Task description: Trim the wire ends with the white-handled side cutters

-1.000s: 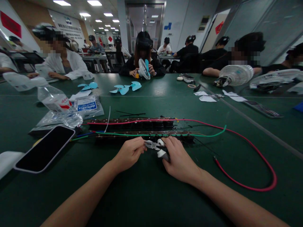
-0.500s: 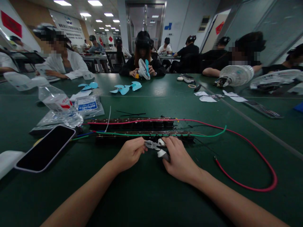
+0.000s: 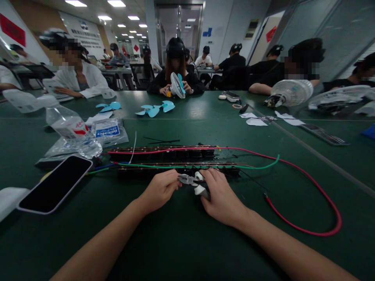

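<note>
My right hand (image 3: 219, 195) is wrapped round the white and grey handles of a pair of pliers (image 3: 187, 179), whose jaws point left. The fingers of my left hand (image 3: 162, 189) are pinched together at the tip of the jaws; whatever they hold is too small to make out. Just beyond both hands lie two long dark strips, a nearer one (image 3: 146, 171) and a farther one (image 3: 161, 153). A green wire (image 3: 263, 168) runs along the nearer strip, and a red wire (image 3: 319, 183) passes over the farther one and loops round to the right.
A phone (image 3: 55, 185) lies at the left, with a clear plastic bottle (image 3: 73, 127) and a plastic bag (image 3: 117, 132) behind it. Light blue fan blades (image 3: 152, 109) are farther back. Across the green table (image 3: 293, 156), several people sit; one holds a small fan (image 3: 177, 85).
</note>
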`<state>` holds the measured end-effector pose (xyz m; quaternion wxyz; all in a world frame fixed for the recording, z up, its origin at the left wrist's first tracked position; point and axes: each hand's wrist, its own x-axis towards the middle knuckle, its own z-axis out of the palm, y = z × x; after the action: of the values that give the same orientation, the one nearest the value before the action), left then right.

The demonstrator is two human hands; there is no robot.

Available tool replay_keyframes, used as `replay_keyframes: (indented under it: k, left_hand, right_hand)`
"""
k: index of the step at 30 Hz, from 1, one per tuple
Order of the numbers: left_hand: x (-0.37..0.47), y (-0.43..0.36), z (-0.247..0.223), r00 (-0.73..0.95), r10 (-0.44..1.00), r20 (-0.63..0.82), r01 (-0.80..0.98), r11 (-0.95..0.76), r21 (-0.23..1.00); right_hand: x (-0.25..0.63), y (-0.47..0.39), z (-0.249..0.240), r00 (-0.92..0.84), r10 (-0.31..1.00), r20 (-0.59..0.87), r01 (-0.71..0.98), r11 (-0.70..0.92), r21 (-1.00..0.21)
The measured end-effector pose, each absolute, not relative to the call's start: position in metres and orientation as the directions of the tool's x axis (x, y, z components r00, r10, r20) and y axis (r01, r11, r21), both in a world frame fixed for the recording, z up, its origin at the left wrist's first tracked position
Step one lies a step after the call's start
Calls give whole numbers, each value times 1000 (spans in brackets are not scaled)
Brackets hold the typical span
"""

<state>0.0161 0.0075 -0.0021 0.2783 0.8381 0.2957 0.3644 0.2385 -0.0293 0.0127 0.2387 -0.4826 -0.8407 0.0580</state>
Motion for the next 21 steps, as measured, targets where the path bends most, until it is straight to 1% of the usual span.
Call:
replay_keyframes:
  k: [21]
  left_hand:
    - [17,7,-3,563,708,426,297,-654,695]
  right_hand:
    - [237,-30,15,-416,845,334,789,519,-329]
